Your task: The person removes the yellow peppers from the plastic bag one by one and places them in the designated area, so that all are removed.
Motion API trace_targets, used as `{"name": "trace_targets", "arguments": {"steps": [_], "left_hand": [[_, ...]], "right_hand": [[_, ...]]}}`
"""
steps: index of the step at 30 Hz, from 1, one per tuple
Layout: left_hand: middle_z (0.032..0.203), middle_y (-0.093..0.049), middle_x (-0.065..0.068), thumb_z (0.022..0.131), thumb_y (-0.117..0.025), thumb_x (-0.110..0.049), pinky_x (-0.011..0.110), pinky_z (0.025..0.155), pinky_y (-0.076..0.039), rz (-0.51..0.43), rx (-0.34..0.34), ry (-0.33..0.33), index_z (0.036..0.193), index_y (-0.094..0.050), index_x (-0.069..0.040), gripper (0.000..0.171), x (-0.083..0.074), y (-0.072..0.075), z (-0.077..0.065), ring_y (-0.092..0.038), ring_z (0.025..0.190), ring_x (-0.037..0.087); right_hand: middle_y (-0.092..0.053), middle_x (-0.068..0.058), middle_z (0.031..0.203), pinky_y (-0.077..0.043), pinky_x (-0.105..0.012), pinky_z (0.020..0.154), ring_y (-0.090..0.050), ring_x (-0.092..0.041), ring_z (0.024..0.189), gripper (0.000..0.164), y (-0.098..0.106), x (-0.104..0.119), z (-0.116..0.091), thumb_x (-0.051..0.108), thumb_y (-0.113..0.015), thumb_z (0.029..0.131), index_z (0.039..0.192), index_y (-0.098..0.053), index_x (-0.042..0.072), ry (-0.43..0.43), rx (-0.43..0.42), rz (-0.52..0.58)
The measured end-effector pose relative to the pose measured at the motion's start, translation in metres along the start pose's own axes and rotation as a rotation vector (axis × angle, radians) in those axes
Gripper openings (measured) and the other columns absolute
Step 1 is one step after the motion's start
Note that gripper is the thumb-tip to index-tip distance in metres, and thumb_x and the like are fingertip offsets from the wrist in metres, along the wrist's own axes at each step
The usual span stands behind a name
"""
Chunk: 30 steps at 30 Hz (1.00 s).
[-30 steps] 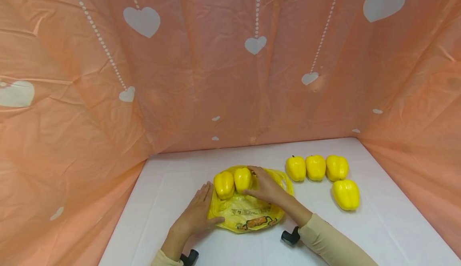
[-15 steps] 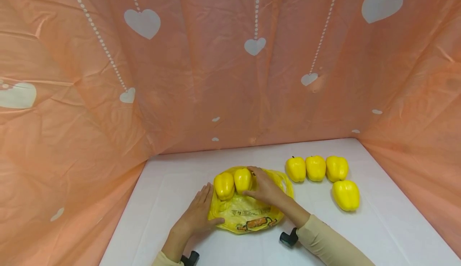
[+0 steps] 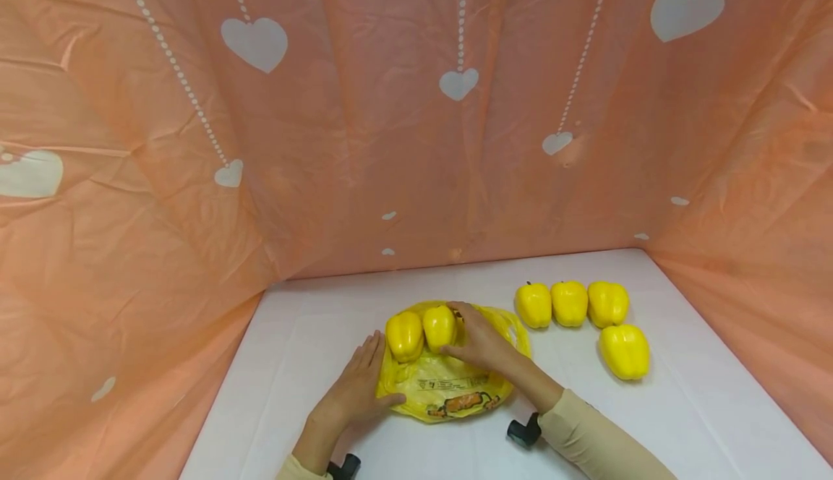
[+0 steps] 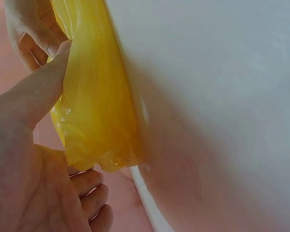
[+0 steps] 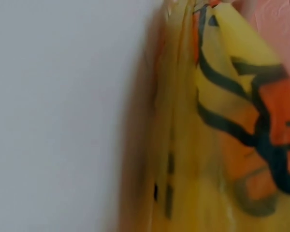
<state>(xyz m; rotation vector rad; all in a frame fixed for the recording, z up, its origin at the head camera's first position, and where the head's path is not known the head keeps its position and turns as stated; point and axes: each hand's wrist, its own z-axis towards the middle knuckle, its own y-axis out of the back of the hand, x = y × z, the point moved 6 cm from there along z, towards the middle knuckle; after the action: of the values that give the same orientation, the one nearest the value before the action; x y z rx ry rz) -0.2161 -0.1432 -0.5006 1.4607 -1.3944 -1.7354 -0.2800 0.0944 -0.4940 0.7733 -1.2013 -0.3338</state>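
A yellow plastic bag [image 3: 449, 382] with black lettering and an orange print lies on the white table. Two yellow bell peppers sit side by side at its far left part: the left pepper [image 3: 405, 337] and the right pepper [image 3: 439, 328]. My right hand [image 3: 480, 337] holds the right pepper from its right side, thumb near, fingers far. My left hand [image 3: 356, 382] rests along the bag's left edge, fingers straight, thumb over the near corner. In the left wrist view that thumb [image 4: 43, 87] lies against the bag [image 4: 99, 96]. The bag's print [image 5: 270, 130] fills the right wrist view's right side.
To the right of the bag, several more yellow bell peppers [image 3: 570, 303] stand in a row, with one pepper [image 3: 625, 352] nearer me. Black wrist devices [image 3: 523, 431] hang under both forearms. An orange curtain [image 3: 423, 140] with white hearts encloses the table's back and sides.
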Motion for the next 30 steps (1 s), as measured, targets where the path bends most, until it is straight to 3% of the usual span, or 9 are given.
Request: {"name": "trace_targets", "arguments": {"steps": [14, 30], "left_hand": [[0.176, -0.013, 0.03, 0.091, -0.085, -0.047, 0.056, 0.134, -0.015, -0.003, -0.006, -0.007, 0.166, -0.019, 0.011, 0.116, 0.0, -0.001, 0.001, -0.015, 0.164, 0.043], [0.175, -0.014, 0.031, 0.091, -0.085, -0.046, 0.056, 0.134, -0.016, 0.002, -0.015, -0.023, 0.165, -0.019, 0.012, 0.115, -0.001, 0.001, 0.001, -0.017, 0.163, 0.044]], "right_hand": [[-0.055, -0.018, 0.155, -0.05, -0.054, 0.117, -0.056, -0.038, 0.14, 0.083, 0.014, 0.003, -0.012, 0.022, -0.089, 0.091, 0.159, -0.044, 0.003, 0.002, -0.016, 0.073], [-0.054, -0.022, 0.155, -0.047, -0.055, 0.119, -0.054, -0.04, 0.142, 0.083, 0.038, 0.003, -0.029, 0.022, -0.088, 0.092, 0.159, -0.042, 0.001, 0.074, -0.039, 0.11]]}}
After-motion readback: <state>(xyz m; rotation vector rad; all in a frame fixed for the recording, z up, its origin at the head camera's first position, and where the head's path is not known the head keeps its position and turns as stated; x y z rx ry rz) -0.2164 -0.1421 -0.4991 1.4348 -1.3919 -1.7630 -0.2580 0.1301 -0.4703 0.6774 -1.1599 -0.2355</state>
